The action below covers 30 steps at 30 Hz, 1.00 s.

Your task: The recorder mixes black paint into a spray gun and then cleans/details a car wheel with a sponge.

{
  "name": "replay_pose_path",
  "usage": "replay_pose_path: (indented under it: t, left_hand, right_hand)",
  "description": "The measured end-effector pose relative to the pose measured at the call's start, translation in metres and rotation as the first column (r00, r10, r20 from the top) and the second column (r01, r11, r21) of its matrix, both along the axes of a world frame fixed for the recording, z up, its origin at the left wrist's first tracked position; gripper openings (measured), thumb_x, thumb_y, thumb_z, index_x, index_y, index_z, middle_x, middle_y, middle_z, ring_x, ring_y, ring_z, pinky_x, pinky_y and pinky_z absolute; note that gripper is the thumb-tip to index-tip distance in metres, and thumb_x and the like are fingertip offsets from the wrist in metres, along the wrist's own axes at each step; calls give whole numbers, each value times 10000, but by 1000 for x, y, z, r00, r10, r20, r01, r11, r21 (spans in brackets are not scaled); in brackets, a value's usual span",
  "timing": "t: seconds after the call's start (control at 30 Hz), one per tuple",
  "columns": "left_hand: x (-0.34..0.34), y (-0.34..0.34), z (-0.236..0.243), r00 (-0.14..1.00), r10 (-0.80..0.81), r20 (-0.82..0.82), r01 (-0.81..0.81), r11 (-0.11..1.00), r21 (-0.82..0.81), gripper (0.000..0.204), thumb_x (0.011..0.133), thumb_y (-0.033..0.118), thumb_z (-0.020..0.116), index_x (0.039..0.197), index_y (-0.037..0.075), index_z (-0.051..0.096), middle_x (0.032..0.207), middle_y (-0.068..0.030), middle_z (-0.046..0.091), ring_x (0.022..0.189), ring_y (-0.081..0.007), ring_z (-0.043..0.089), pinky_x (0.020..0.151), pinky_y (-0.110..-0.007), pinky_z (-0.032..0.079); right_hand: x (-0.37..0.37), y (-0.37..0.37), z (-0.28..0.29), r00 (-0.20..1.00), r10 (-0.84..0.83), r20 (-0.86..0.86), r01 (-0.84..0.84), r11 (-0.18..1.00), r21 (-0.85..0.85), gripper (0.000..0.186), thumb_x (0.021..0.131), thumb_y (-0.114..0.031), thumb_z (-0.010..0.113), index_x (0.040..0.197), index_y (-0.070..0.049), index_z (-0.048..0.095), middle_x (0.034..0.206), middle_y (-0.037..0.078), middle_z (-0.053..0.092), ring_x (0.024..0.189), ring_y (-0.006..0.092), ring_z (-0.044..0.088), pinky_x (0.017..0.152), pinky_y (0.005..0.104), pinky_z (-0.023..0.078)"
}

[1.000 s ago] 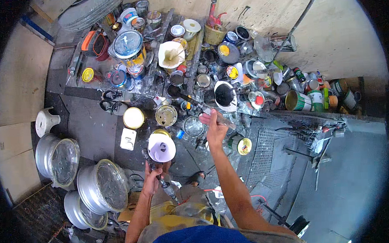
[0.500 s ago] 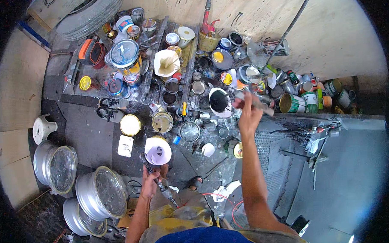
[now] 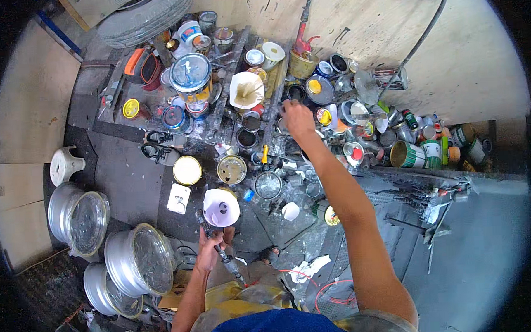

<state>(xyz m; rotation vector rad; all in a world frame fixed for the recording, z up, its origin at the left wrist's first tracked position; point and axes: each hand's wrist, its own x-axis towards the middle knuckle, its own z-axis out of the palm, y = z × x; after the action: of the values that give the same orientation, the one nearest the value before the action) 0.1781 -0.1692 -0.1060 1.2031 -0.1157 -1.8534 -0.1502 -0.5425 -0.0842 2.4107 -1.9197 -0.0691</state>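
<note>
Farther out and to the left than half a second ago, the right hand [image 3: 299, 119] now reaches over the back rows of tins, and the pale-handled tool it carried then does not show. Nearest the body, a red hose [image 3: 328, 285] loops over the floor beside crumpled white paper [image 3: 309, 268]. Just ahead of the lap, the left hand [image 3: 208, 253] is clamped round what looks like a spray gun [image 3: 231, 266], whose long axis slants from upper left down to lower right, toward the lap. A white paper funnel [image 3: 221, 202] opens upward just beside the gun's far end; whether it rests on the gun is hidden. Beyond it stand a speckled round tin [image 3: 232, 169] and a pale-topped tin [image 3: 187, 170]. Farther out, the right hand's fingers are curled close, and I cannot tell whether they grip anything. From that hand the gun and funnel lie well apart, to the left and back toward the body, so the left hand is much the nearer to both. Just past the right fingertips stands a dark open tin [image 3: 296, 93]; behind it, a yellowish bucket [image 3: 303, 65] stands near the wooden wall [image 3: 360, 22].
</note>
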Motion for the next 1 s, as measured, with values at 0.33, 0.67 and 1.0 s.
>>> replay_pose_path:
  t: [0.33, 0.67, 1.0]
  left_hand:
    - [12, 11, -7, 996, 90, 17, -91, 995, 46, 608, 844, 98, 720, 1406, 110, 489, 1061, -83, 636, 795, -208, 589, 718, -388, 502]
    - [12, 6, -9, 995, 99, 6, -99, 994, 37, 572, 852, 101, 719, 1378, 101, 493, 1061, -87, 644, 787, -214, 601, 719, -390, 499]
    - [9, 7, -9, 995, 102, -6, -101, 994, 51, 688, 857, 86, 722, 1477, 123, 426, 1086, -91, 628, 804, -205, 592, 710, -374, 490]
  right_hand:
    - [39, 21, -4, 867, -162, 471, 150, 987, 64, 406, 938, -170, 781, 1275, -2, 630, 1214, 256, 689, 1072, 475, 710, 902, 527, 602]
    - [92, 72, -14, 791, -309, 528, 237, 950, 201, 300, 947, -292, 756, 1070, -32, 675, 1004, 231, 740, 887, 479, 722, 803, 565, 588]
    - [117, 53, -19, 974, 192, 118, -210, 963, 167, 410, 945, -149, 680, 1337, -47, 616, 1297, 190, 619, 819, 348, 771, 722, 439, 628]
